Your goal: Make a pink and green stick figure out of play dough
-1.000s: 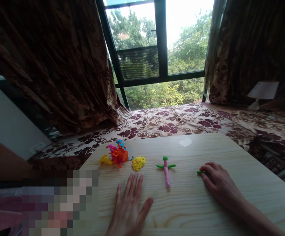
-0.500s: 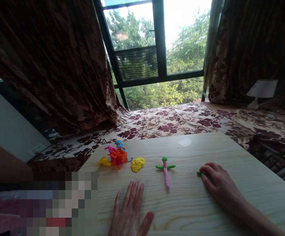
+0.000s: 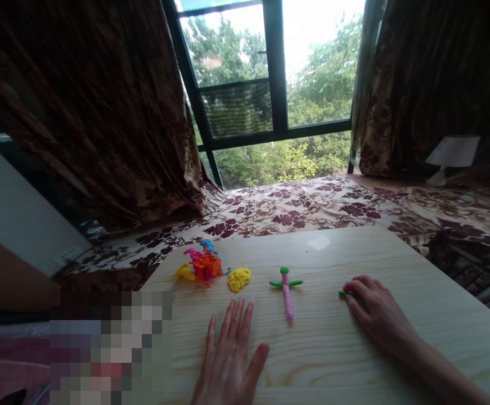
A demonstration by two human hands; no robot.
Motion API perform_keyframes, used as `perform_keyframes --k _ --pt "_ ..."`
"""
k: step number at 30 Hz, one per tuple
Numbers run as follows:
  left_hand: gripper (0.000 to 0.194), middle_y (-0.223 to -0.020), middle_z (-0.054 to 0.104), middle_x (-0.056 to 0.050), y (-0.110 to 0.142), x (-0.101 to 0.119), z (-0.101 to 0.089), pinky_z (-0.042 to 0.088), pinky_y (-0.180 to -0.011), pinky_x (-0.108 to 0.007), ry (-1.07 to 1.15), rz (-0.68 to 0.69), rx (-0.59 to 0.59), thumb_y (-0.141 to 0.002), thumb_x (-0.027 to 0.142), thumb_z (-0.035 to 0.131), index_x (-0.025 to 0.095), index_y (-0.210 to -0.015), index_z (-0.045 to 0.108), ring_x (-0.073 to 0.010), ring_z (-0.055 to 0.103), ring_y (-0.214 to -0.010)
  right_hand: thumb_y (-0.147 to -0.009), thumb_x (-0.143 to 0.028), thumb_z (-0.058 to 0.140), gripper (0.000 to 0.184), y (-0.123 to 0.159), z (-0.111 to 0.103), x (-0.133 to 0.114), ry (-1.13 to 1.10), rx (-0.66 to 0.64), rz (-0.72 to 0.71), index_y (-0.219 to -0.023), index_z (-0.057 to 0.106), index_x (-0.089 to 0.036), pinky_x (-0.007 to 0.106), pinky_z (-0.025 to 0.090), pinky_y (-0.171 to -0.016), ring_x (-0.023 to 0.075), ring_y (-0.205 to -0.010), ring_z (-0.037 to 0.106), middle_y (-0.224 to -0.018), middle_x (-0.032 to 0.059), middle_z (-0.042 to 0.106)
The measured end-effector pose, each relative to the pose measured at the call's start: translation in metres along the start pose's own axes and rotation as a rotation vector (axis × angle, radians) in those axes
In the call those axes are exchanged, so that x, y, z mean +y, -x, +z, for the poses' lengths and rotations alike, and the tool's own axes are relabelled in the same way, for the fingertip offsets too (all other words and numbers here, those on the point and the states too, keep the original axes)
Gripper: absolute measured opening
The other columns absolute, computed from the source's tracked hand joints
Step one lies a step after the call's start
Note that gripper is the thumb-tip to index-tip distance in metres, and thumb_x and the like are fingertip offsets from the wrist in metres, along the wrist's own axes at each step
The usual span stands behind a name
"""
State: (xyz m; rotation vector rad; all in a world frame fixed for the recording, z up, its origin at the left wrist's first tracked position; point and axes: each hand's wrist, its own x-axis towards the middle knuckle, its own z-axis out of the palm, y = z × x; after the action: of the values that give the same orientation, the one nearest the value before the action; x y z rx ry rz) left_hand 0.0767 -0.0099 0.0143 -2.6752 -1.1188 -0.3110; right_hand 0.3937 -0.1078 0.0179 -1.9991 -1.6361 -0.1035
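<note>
My left hand (image 3: 232, 357) lies palm down on the pale wooden table (image 3: 337, 360), fingers spread and holding nothing. At the right, the fingers of my right hand (image 3: 371, 309) are closed on a small piece of green modelling clay (image 3: 342, 294), only its tip showing. Between the hands lies a pink clay stick (image 3: 287, 298) with a green cap and a green crosspiece, shaped like a sword. Just beyond my left fingertips sits a lumpy yellow clay patty (image 3: 239, 279) with a few green specks.
A heap of orange, pink, blue and yellow clay (image 3: 205, 264) stands at the table's back left. A pale, roughly square patch (image 3: 318, 242) shows near the far edge. Behind are a flowered window-seat cover (image 3: 287, 208) and a white lamp (image 3: 451, 154). A blurred block hides the lower left.
My left hand has slid slightly forward and to the right on the table. My right hand stays nearly in place with the green clay. The view has shifted a little.
</note>
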Motion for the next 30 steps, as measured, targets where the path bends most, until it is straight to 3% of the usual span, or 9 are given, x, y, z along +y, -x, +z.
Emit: perform_keyframes --k 3,9,11,17,20,27,30 --pt "0.065 -0.145 0.016 -0.002 0.007 0.003 -0.001 0.004 -0.106 -0.046 0.016 0.04 -0.027 -0.083 0.051 0.03 0.024 -0.137 0.005 -0.0202 0.01 -0.133 -0.08 -0.027 0.045 0.014 -0.001 0.002 0.002 0.002 -0.001 -0.001 -0.089 0.055 -0.024 0.035 0.037 -0.079 0.0221 -0.09 0.049 -0.095 0.0039 0.054" --pt "0.06 -0.143 0.023 -0.007 -0.047 -0.016 0.007 0.01 -0.104 -0.052 0.057 -0.159 0.023 -0.085 0.05 0.027 0.022 -0.137 0.014 -0.023 0.015 -0.132 -0.08 -0.027 0.045 0.014 -0.001 0.0 0.002 0.004 -0.008 0.003 -0.089 0.055 -0.024 0.034 0.037 -0.078 0.0215 -0.089 0.049 -0.094 0.0031 0.055" --pt "0.061 -0.142 0.024 -0.009 -0.05 -0.015 0.006 0.01 -0.104 -0.053 0.052 -0.213 0.056 -0.085 0.05 0.027 0.02 -0.136 0.016 -0.0245 0.015 -0.132 -0.081 -0.027 0.045 0.013 -0.001 -0.002 0.0 0.002 -0.008 0.007 -0.088 0.055 -0.024 0.034 0.037 -0.078 0.0214 -0.09 0.049 -0.094 0.003 0.055" --pt "0.066 -0.144 0.02 -0.003 0.007 0.011 -0.003 0.009 -0.106 -0.047 0.03 0.021 0.026 -0.083 0.05 0.032 0.024 -0.137 0.006 -0.0212 0.013 -0.132 -0.081 -0.028 0.045 0.013 0.0 -0.002 -0.001 -0.001 0.001 0.014 -0.089 0.055 -0.024 0.034 0.037 -0.078 0.0216 -0.09 0.049 -0.095 0.0034 0.054" --pt "0.069 -0.144 0.021 -0.004 0.015 0.012 -0.001 0.007 -0.106 -0.046 0.025 0.072 0.018 -0.081 0.053 0.033 0.023 -0.138 0.006 -0.0218 0.013 -0.132 -0.081 -0.028 0.045 0.014 -0.001 0.0 0.0 0.004 0.001 0.012 -0.089 0.055 -0.024 0.034 0.037 -0.078 0.0218 -0.09 0.049 -0.096 0.0033 0.055" --pt "0.061 -0.144 0.019 -0.005 -0.051 -0.011 0.01 0.009 -0.104 -0.052 0.088 -0.165 0.024 -0.084 0.052 0.026 0.025 -0.137 0.009 -0.0226 0.012 -0.132 -0.08 -0.027 0.045 0.013 -0.002 0.0 0.0 0.006 0.003 0.005 -0.087 0.056 -0.024 0.034 0.037 -0.078 0.0212 -0.089 0.05 -0.093 0.0033 0.055" --pt "0.061 -0.144 0.02 -0.006 -0.05 -0.008 0.006 0.007 -0.105 -0.052 0.09 -0.198 0.032 -0.085 0.051 0.025 0.023 -0.137 0.011 -0.0226 0.011 -0.132 -0.08 -0.028 0.045 0.013 -0.001 -0.001 0.0 0.003 0.01 0.003 -0.087 0.056 -0.024 0.033 0.037 -0.078 0.021 -0.088 0.05 -0.093 0.0033 0.055"
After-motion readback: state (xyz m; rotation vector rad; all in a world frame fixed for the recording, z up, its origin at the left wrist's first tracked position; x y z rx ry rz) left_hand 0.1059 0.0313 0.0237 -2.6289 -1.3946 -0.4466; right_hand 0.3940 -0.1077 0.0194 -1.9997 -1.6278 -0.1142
